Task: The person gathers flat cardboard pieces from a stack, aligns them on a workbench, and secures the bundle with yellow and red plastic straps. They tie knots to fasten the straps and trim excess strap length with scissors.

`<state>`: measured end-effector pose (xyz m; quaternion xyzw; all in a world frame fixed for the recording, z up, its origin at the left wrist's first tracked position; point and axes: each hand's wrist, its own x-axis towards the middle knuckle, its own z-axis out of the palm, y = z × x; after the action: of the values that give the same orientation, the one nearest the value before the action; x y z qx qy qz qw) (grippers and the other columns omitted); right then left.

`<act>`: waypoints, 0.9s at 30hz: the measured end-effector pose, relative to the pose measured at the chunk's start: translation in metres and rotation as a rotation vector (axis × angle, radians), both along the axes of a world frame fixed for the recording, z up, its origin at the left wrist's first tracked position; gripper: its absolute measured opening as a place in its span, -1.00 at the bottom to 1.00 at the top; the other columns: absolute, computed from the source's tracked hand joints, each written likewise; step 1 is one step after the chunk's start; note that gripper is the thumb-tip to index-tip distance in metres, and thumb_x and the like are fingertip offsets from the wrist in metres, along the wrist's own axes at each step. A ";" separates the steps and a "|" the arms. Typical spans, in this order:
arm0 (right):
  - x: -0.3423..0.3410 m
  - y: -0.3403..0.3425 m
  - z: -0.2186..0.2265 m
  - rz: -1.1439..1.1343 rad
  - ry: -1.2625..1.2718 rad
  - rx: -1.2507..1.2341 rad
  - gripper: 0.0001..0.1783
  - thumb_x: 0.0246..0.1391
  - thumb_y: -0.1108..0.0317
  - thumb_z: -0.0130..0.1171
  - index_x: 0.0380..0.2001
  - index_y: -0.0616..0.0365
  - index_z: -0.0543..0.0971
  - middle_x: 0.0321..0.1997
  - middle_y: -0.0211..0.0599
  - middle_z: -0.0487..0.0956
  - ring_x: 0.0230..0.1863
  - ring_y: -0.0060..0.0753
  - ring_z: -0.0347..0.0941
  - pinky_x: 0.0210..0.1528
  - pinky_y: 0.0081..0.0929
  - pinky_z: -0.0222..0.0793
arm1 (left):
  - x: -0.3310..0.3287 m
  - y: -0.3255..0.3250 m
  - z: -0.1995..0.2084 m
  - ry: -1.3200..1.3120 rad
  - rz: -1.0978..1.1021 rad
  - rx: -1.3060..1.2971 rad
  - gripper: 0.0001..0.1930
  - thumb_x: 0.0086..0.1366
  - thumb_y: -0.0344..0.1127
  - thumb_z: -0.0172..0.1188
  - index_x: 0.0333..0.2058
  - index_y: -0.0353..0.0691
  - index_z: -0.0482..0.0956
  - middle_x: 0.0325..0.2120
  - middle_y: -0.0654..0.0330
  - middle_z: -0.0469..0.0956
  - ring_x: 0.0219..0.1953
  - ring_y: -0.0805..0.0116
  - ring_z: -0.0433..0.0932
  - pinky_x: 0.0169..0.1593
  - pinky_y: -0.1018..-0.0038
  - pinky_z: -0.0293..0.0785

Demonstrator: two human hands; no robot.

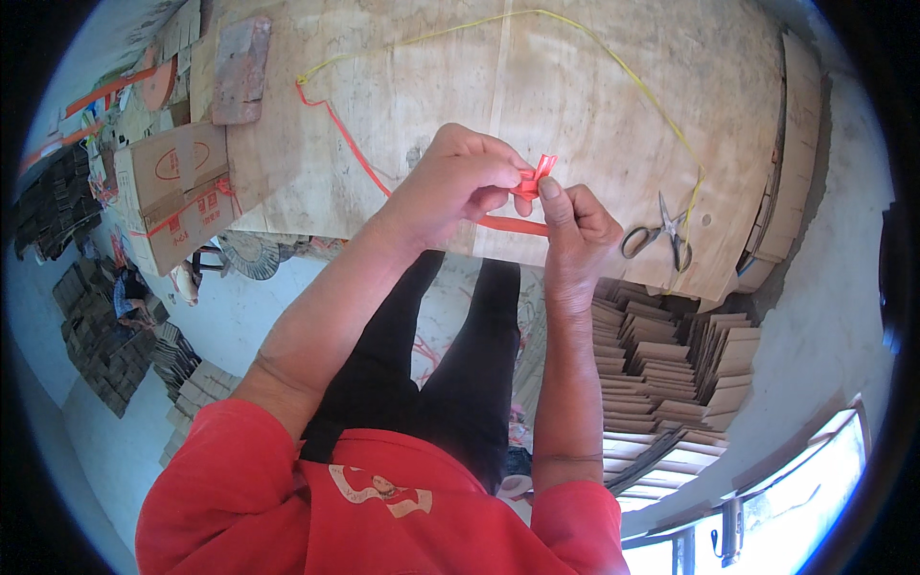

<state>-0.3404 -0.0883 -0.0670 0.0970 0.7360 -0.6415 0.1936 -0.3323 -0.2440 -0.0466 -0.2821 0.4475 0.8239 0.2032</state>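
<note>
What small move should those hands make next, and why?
Perhaps gently pull the red ribbon snug: the left hand and right hand both pinch it, and its bunched folds stick up between them.

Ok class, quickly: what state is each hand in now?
Left hand: closed, pinching the red ribbon.
Right hand: closed, thumb pressed on the same ribbon.

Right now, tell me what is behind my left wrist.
Wooden tabletop and red strap show on both sides of your left wrist; the stretch behind is covered, so whether the strap runs unbroken cannot be seen.
</note>
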 end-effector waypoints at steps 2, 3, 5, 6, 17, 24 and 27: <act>-0.001 0.000 0.001 -0.052 -0.110 -0.070 -0.59 0.04 0.40 0.23 -0.76 0.19 0.28 -0.71 -0.64 0.15 -0.59 -0.77 -0.03 -0.61 -0.69 -0.08 | 0.004 -0.003 -0.004 0.060 -0.006 0.045 -0.81 0.07 -0.48 0.04 -0.43 -0.51 0.57 -0.66 0.11 0.51 -0.77 0.67 0.16 -0.69 0.68 -0.01; -0.001 0.000 0.002 -0.052 -0.105 -0.073 -0.59 0.04 0.40 0.23 -0.76 0.19 0.29 -0.71 -0.64 0.15 -0.59 -0.77 -0.03 -0.61 -0.69 -0.08 | 0.007 -0.003 -0.007 0.098 -0.014 0.044 -0.80 0.07 -0.49 0.04 -0.41 -0.51 0.58 -0.66 0.10 0.52 -0.77 0.67 0.17 -0.69 0.68 0.00; -0.003 -0.002 0.005 -0.051 -0.096 -0.079 -0.60 0.04 0.41 0.22 -0.76 0.20 0.29 -0.72 -0.64 0.14 -0.59 -0.77 -0.03 -0.61 -0.69 -0.08 | 0.010 -0.003 -0.008 0.118 -0.032 -0.006 -0.81 0.07 -0.51 0.07 -0.38 -0.50 0.58 -0.64 0.11 0.54 -0.76 0.67 0.18 -0.68 0.68 0.03; -0.002 -0.004 0.006 -0.038 -0.050 -0.054 -0.60 0.04 0.41 0.22 -0.76 0.20 0.30 -0.72 -0.63 0.14 -0.60 -0.77 -0.03 -0.62 -0.69 -0.08 | 0.009 -0.002 -0.005 0.100 -0.045 -0.053 -0.83 0.07 -0.52 0.09 -0.37 -0.49 0.59 -0.64 0.11 0.54 -0.76 0.67 0.19 -0.68 0.69 0.04; -0.003 -0.002 0.004 0.208 0.490 0.383 -0.65 -0.04 0.46 0.24 -0.75 0.18 0.31 -0.76 -0.23 0.26 -0.77 -0.40 0.13 -0.69 -0.49 0.08 | 0.007 -0.001 0.000 0.097 -0.115 -0.202 -0.85 0.08 -0.45 0.26 -0.37 -0.41 0.62 -0.62 0.18 0.56 -0.72 0.70 0.27 -0.67 0.74 0.12; -0.013 0.003 0.004 0.327 0.640 0.435 -0.63 -0.05 0.44 0.24 -0.76 0.17 0.28 -0.76 -0.25 0.24 -0.77 -0.29 0.15 -0.70 -0.44 0.08 | 0.006 -0.003 -0.005 0.102 -0.117 -0.148 -0.86 0.08 -0.54 0.15 -0.37 -0.40 0.62 -0.62 0.17 0.56 -0.73 0.71 0.25 -0.67 0.74 0.11; -0.011 0.004 0.006 0.275 0.446 0.319 -0.60 -0.02 0.44 0.22 -0.77 0.16 0.25 -0.80 -0.37 0.22 -0.78 -0.45 0.15 -0.72 -0.49 0.03 | 0.004 -0.004 -0.003 0.090 -0.158 -0.176 -0.85 0.05 -0.56 0.09 -0.40 -0.38 0.63 -0.63 0.19 0.56 -0.71 0.69 0.28 -0.65 0.73 0.14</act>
<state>-0.3517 -0.0839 -0.0605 -0.1178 0.8580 -0.4910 0.0945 -0.3279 -0.2481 -0.0498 -0.2254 0.5475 0.7748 0.2216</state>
